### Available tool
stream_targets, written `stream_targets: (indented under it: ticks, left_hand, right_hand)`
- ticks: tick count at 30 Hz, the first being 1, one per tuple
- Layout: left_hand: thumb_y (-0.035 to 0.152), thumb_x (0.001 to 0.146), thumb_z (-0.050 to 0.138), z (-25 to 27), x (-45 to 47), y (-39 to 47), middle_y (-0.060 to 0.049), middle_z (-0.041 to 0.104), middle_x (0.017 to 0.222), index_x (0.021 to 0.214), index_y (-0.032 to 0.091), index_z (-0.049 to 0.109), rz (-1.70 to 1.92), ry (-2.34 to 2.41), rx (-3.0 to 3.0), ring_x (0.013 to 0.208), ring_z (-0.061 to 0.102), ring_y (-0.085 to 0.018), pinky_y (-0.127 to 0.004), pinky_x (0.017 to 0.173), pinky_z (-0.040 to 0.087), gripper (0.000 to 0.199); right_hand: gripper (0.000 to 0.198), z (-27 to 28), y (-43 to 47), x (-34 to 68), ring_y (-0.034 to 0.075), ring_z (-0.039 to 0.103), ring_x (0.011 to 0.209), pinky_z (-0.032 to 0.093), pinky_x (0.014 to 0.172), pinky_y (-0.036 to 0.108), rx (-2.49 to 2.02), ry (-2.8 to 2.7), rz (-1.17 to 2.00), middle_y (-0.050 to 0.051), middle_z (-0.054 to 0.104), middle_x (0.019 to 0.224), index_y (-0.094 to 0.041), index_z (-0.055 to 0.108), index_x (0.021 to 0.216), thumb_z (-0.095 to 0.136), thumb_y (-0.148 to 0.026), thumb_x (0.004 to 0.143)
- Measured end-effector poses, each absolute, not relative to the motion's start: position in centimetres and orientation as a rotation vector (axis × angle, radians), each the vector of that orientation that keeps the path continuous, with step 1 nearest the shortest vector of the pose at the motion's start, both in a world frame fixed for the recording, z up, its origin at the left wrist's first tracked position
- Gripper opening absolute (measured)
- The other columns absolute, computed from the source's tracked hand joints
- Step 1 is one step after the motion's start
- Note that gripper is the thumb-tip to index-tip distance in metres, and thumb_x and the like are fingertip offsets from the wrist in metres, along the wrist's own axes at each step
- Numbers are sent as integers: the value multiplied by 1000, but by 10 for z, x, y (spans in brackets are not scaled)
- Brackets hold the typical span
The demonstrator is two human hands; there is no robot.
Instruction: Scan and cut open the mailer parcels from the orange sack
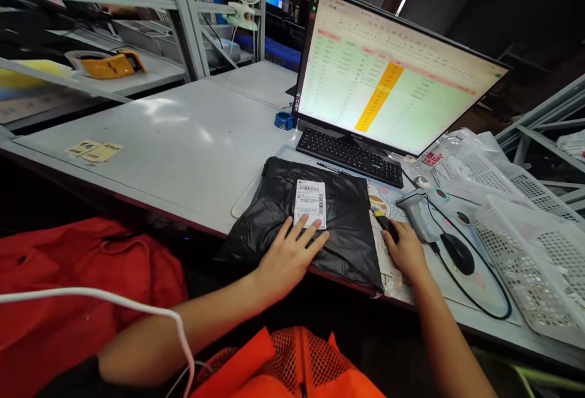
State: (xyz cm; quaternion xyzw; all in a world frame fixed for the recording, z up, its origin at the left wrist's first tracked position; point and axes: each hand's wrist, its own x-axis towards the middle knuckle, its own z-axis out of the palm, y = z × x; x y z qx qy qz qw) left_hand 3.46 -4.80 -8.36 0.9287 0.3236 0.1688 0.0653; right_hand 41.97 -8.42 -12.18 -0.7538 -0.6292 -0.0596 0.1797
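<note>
A black plastic mailer bag (340, 245) lies on the desk in front of me, its near edge hanging slightly over the desk's front. On its top is a white shipping label (307, 200) with a barcode. My left hand (292, 248) rests on the bag with fingers spread, fingertips at the label's lower edge. Just right of the bag, my right hand (406, 248) is closed around a box cutter (386, 222) with a black and yellow body. A grey barcode scanner (415, 212) and a black mouse (457, 253) sit right of that hand.
A monitor (397, 75) showing a spreadsheet stands behind a black keyboard (350, 157). White perforated baskets (525, 276) with clear plastic crowd the right side. A blue tape roll (284, 120) and yellowish paper labels (94, 150) lie on the desk. A scanner cable (491, 264) loops near the mouse.
</note>
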Motion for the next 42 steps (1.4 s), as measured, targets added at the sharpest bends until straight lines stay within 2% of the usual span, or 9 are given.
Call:
stream_targets:
  ticks: [4,7,9,14,20,26,30,34,42]
  left_hand:
    - [9,89,53,-43,-3,-7,-5,78,122,133,24,71,987,1224,2409,113,75,-26,-36,97,59,49]
    - [38,98,59,-11,-27,15,-6,76,85,116,18,74,1519,1611,2068,82,74,-26,-32,73,56,31]
    - [48,99,57,3,-30,19,-8,73,82,107,16,74,1776,1733,1931,81,72,-26,-31,74,53,37]
    - [53,101,53,13,-5,8,-9,72,89,101,16,71,1938,1654,1870,89,72,-26,-33,82,53,42]
    - [59,95,57,-2,-35,22,-7,71,84,88,15,68,2006,1683,1459,84,69,-24,-34,83,58,46]
    - [54,91,61,-53,-49,52,-9,73,82,86,16,67,1619,1627,1224,92,72,-30,-38,85,62,39]
    - [38,91,64,-80,-27,48,-20,74,119,122,10,66,1191,1619,1444,117,70,-35,-50,105,56,42]
    - [38,91,70,-61,-22,37,-25,49,154,149,10,49,1238,1762,2007,145,47,-41,-60,121,40,67]
    - [42,107,55,-35,24,46,-14,64,136,136,14,65,456,1114,2814,128,56,-34,-48,108,47,41]
  right_hand:
    - [54,-105,-80,416,35,68,111,54,101,57,-1964,-1639,-159,23,71,122,-9,67,129,39,-46,102]
    - [50,-56,-84,389,26,72,80,61,81,48,-1778,-1494,-108,14,75,103,-15,63,141,41,-44,106]
    - [47,-13,-88,350,20,68,68,60,70,39,-1601,-1520,-80,7,73,92,-22,60,149,45,-41,108]
    - [48,60,-81,232,18,69,94,59,87,35,-1065,-1999,-128,8,69,120,-29,52,156,44,-25,109]
    - [48,-1,-49,272,22,67,86,56,76,34,-1553,-2160,-200,11,68,113,-25,56,154,42,-27,108]
    - [48,-90,-51,383,29,66,100,55,80,39,-2132,-1972,-276,15,67,122,-23,61,150,39,-30,107]
    - [49,-112,-62,397,32,63,105,55,93,46,-2165,-1942,-353,16,67,116,-19,66,144,42,-28,103]
    - [47,-92,-53,390,35,62,112,53,101,54,-2027,-1895,-271,19,68,121,-14,71,136,47,-30,99]
    - [41,-36,49,282,22,67,119,51,110,39,-1398,-2062,156,11,71,132,-17,70,134,49,-33,102]
